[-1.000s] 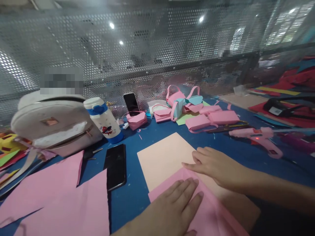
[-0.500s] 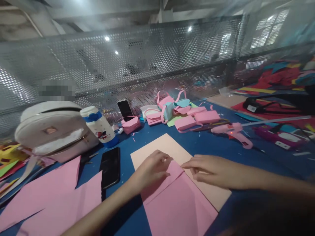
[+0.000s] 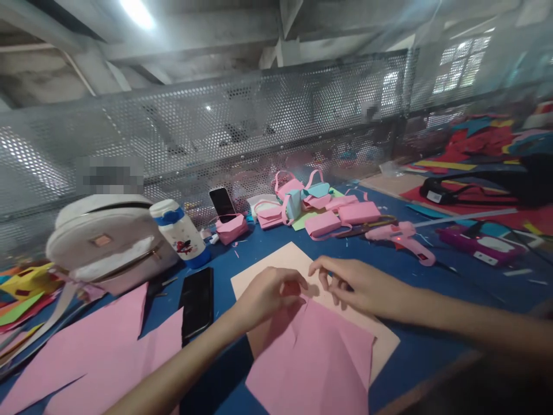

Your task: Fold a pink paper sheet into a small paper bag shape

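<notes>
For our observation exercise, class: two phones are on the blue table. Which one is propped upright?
The far phone, leaning in the pink paper stand by the mesh screen; the near phone lies flat.

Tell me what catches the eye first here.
At centre, the left hand pinches the top of a pink paper sheet lying on a peach card, the right hand close beside it. Behind them sits a cluster of pink paper handbags, with a pink glue gun to its right.

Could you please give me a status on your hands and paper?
Left hand pinching top of pink paper. Right hand at same spot, grip unclear. Paper on peach sheet; phone alongside, apart.
</notes>
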